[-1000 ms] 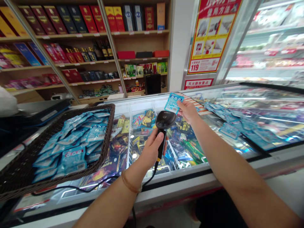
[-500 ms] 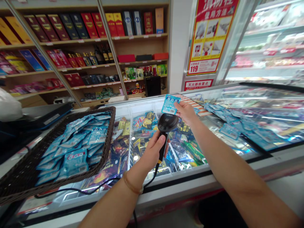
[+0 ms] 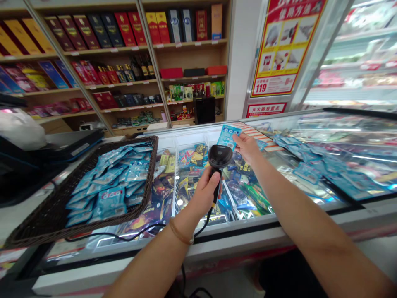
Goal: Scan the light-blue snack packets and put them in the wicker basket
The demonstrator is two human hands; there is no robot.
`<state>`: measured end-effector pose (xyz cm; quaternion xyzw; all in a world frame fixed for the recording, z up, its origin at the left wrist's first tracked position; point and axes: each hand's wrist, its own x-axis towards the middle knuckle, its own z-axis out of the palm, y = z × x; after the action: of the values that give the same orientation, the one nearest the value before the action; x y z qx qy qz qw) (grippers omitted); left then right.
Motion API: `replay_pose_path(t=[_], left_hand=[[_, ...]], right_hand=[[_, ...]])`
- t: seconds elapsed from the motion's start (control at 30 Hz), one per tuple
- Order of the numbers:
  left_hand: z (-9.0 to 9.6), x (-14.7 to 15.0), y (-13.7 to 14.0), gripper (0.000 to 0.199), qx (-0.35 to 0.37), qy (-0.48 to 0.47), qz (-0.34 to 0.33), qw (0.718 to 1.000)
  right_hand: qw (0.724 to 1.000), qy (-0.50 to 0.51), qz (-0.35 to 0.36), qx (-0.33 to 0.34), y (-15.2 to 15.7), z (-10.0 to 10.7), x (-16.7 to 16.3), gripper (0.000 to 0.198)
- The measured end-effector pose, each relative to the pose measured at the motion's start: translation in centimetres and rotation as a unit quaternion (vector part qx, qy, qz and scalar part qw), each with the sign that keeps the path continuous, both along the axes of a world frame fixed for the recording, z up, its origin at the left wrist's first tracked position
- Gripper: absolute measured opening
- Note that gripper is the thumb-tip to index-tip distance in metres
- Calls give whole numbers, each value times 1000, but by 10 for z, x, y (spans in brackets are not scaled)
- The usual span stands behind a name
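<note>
A long freezer (image 3: 279, 238) with a glass top runs across the shop, and everything here is told from it. Behind the freezer stand tall wooden shelves (image 3: 186, 54) full of boxes, and a red poster (image 3: 283, 45) hangs behind it too. On the freezer's left end sits a big dark wicker basket (image 3: 46, 215) piled with little blue packets (image 3: 108, 186). More blue packets (image 3: 313, 165) lie spread on the glass at the freezer's right end. Over the middle of the freezer, the left hand (image 3: 206, 194) is wrapped tight around the handle of a black scanner (image 3: 219, 159), and the scanner's head points away from the person. A black cord (image 3: 124, 236) runs from the scanner along the freezer's front edge toward the basket. Just past the scanner's head, the right hand (image 3: 248, 147) pinches one small blue packet (image 3: 228, 135) by its edge with its fingertips. The packet stands up in front of the scanner, very near it but not touching.
</note>
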<state>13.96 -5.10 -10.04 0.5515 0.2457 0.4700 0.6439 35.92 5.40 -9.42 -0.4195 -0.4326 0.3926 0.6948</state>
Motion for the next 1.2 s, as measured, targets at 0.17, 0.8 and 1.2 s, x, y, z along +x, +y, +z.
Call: replay_pose_path(t=[0.17,0.8,1.2], left_hand=[[28,-19,6,53,-71,-23,139,988],[72,-152,-1,44,-62,-160,350,921],[59,-96,15,44,-87,-146,296,940]], right_hand=[[996,28,-4,-86,10,3,-38,30],[948,-41,274,-157,56,73,-307,25],[972,-158,101,-142,53,33,-183,14]])
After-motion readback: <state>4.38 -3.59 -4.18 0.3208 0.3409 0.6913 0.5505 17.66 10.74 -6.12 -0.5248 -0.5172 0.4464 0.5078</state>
